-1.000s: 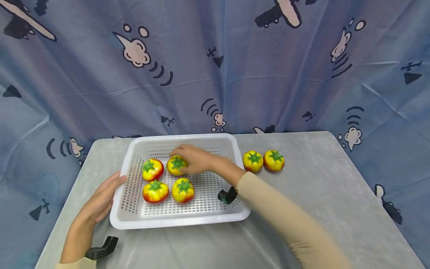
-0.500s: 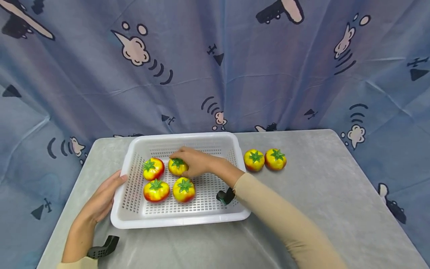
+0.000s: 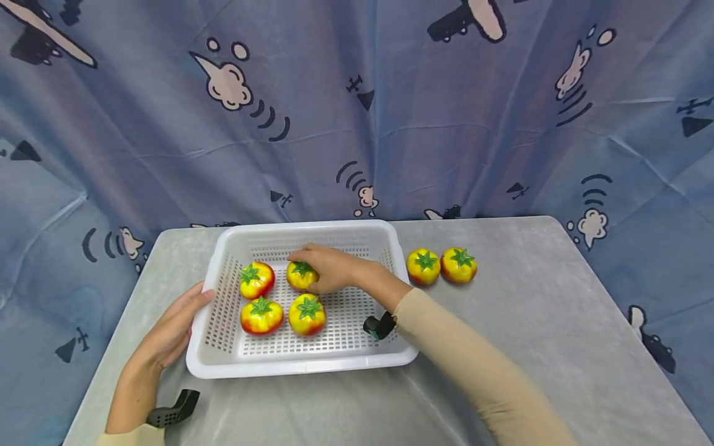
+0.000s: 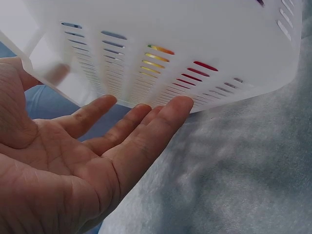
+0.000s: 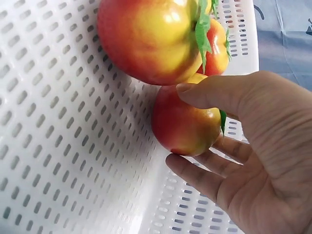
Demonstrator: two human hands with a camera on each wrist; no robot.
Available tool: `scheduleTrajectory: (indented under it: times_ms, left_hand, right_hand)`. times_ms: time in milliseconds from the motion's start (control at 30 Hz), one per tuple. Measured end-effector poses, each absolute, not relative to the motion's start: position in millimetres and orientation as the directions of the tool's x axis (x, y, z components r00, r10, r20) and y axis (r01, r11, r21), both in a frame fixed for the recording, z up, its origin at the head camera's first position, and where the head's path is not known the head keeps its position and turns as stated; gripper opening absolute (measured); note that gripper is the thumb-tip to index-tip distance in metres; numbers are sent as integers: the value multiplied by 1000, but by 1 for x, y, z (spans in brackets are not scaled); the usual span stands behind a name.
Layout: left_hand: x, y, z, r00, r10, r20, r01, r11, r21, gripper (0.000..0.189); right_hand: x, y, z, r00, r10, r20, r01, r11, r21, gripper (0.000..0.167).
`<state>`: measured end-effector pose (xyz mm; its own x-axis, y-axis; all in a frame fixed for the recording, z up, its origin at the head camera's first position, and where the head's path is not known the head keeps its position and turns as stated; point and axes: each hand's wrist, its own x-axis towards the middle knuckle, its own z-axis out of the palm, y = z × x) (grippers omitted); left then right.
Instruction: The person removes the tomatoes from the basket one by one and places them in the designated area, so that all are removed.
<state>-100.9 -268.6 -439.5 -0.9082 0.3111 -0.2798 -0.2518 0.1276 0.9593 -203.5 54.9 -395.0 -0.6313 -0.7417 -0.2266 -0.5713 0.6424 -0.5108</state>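
Observation:
A white perforated plastic basket [image 3: 362,353] holds several red-and-yellow artificial tomatoes with green star-shaped leaves. My left hand [image 3: 174,325] holds its left side, thumb over the rim; in the left wrist view the fingers [image 4: 163,124] lie extended against the outer wall. Inside the basket, my right hand [image 3: 334,267] grips the back right tomato [image 3: 300,277] between thumb and fingers, as the right wrist view shows. Beside it sit the back left tomato [image 3: 256,280], the front left tomato [image 3: 261,317] and the front right tomato [image 3: 307,316].
Two more tomatoes, one nearer [image 3: 423,267] and one farther right [image 3: 458,266], stand side by side on the grey table [image 3: 535,322], just right of the basket. A blue patterned curtain [image 3: 312,124] hangs behind the table's back edge.
The gripped tomato has shifted slightly right with my right hand, widening the gap to the back left tomato. My left hand stays at the basket's side.

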Motion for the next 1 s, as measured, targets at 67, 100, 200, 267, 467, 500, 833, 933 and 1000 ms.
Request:
scheduleTrajectory:
  times_ms: [67,100,200,267,467,500,833,933,1000]
  left_hand:
    - [-101,-269,-440,-909,310,-278,-250,127,960,71]
    - [-101,-269,-440,-909,312,-278,-250,126,960,71]
    - [-101,-269,-440,-908,307,-285,-259,124,958,71]
    - [-101,-268,-440,-907,303,-292,-266,124,956,72]
    - [-99,-269,-440,-910,291,-296,-270,129,954,72]
    - [-99,-269,-440,-910,291,-297,-271,128,954,72]
    - [-100,-267,-439,-902,283,-325,-298,135,945,72]
    - [-100,-267,-438,-902,283,-325,-298,138,945,72]
    - [-100,-267,-438,-902,283,-326,-298,138,944,72]
  right_hand:
    - [-203,57,-396,-632,-742,-221,-578,642,-504,67]
    - [-202,58,-396,-634,-742,-216,-580,642,-501,66]
    - [-200,62,-396,-648,-730,-219,-567,654,-502,66]
    - [-199,65,-394,-658,-720,-220,-556,662,-502,66]
    - [-197,72,-383,-671,-714,-199,-554,661,-506,68]
    - [-196,73,-381,-672,-714,-194,-556,661,-504,68]
    - [-185,86,-359,-708,-694,-128,-564,665,-490,67]
    - [-180,92,-352,-714,-691,-111,-564,662,-495,67]
    - [-177,96,-347,-717,-690,-99,-564,658,-498,67]
